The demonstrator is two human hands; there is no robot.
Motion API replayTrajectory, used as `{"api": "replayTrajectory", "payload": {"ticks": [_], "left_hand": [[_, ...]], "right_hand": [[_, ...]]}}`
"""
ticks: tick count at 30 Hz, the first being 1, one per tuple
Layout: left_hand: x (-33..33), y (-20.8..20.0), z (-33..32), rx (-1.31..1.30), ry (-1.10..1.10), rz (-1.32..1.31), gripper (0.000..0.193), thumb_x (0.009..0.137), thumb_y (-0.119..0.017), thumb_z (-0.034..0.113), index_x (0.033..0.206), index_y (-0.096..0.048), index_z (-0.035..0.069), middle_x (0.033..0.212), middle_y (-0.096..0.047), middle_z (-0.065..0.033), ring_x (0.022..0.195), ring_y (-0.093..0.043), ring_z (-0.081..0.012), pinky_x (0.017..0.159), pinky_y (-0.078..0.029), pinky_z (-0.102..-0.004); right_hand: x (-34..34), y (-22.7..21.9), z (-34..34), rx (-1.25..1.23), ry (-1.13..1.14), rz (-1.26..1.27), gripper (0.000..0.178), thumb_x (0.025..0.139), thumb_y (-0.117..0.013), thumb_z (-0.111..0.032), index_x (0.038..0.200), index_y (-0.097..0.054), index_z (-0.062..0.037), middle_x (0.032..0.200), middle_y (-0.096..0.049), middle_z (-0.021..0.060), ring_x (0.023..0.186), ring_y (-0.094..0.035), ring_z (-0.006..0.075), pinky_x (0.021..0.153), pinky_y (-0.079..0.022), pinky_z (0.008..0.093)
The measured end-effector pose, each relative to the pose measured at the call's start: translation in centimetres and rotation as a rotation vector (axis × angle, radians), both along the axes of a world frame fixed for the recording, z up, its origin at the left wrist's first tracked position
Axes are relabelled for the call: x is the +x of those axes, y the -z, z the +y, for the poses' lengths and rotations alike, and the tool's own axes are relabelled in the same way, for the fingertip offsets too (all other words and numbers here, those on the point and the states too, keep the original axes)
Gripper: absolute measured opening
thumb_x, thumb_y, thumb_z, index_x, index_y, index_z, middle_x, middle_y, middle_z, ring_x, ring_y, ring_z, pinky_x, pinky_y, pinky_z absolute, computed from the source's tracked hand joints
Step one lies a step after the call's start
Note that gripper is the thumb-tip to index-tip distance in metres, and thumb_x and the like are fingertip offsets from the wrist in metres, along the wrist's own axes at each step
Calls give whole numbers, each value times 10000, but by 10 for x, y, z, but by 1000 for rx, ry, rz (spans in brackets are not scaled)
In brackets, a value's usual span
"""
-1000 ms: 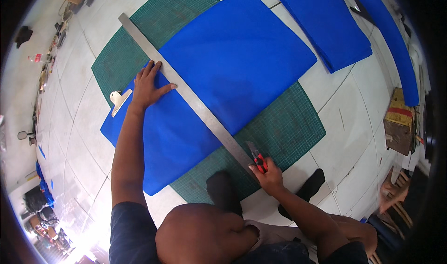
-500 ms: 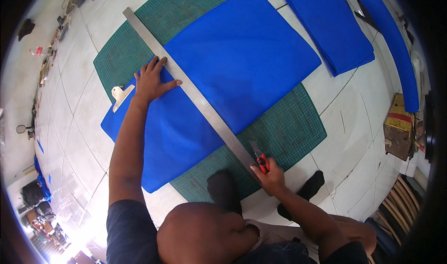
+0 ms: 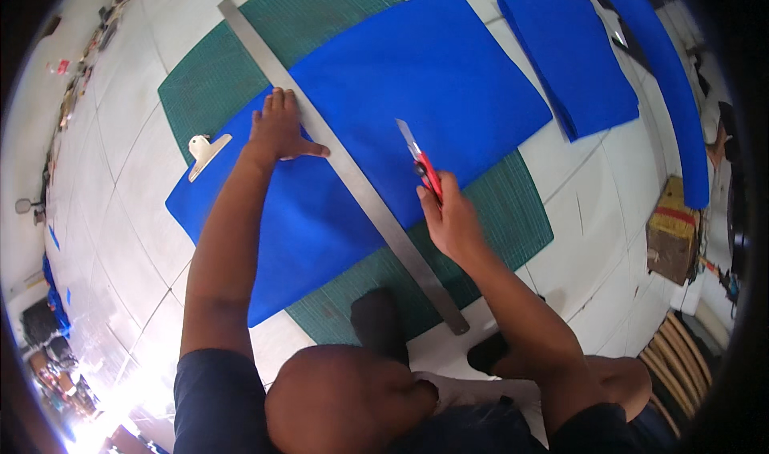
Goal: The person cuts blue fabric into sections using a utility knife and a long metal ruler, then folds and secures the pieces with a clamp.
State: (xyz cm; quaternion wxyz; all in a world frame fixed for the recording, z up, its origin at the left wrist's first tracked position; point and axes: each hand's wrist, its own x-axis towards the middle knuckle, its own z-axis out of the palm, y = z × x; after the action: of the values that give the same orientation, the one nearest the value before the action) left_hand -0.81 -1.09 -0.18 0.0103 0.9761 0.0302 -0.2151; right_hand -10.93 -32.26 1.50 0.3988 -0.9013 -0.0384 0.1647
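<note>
A long steel ruler (image 3: 352, 178) lies slantwise across a blue sheet of fabric (image 3: 424, 78) on a green cutting mat (image 3: 513, 206). My left hand (image 3: 282, 130) presses on the sheet and the ruler's left edge, thumb and fingers spread. My right hand (image 3: 454, 218) grips a red utility knife (image 3: 428, 174), its blade extended and pointing away from me above the sheet, right of the ruler. A metal bulldog clip (image 3: 208, 154) bites the sheet's left edge.
A folded blue sheet (image 3: 573, 62) lies on the tiled floor at the far right, beside a long blue strip (image 3: 673, 78). A worn yellow box (image 3: 673, 234) stands at the right edge. My sock-covered foot (image 3: 378, 322) rests at the mat's near edge.
My right hand has moved from the ruler's near end up and away from me, carrying the knife over the blue sheet. My left hand stays on the ruler, its fingers shifted slightly.
</note>
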Motion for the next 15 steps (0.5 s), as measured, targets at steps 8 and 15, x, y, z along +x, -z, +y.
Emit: {"api": "replayTrajectory", "payload": {"ticks": [8, 15], "left_hand": [[-3, 4, 6, -96, -87, -16, 1471, 466, -897, 621, 1524, -116, -36, 1588, -161, -247, 1481, -181, -384, 1166, -269, -531], [5, -4, -1, -61, -85, 65, 1480, 468, -895, 630, 1525, -102, -36, 1596, -135, -232, 1492, -158, -363, 1163, -281, -520]], "right_hand": [[103, 10, 144, -258, -273, -4, 261, 978, -460, -210, 1149, -435, -15, 913, -665, 268, 860, -646, 470, 755, -501, 548], [152, 14, 207, -301, -308, -9, 285, 956, -454, -171, 1155, -464, 33, 1089, -659, 263, 1051, -647, 405, 910, -513, 494]]}}
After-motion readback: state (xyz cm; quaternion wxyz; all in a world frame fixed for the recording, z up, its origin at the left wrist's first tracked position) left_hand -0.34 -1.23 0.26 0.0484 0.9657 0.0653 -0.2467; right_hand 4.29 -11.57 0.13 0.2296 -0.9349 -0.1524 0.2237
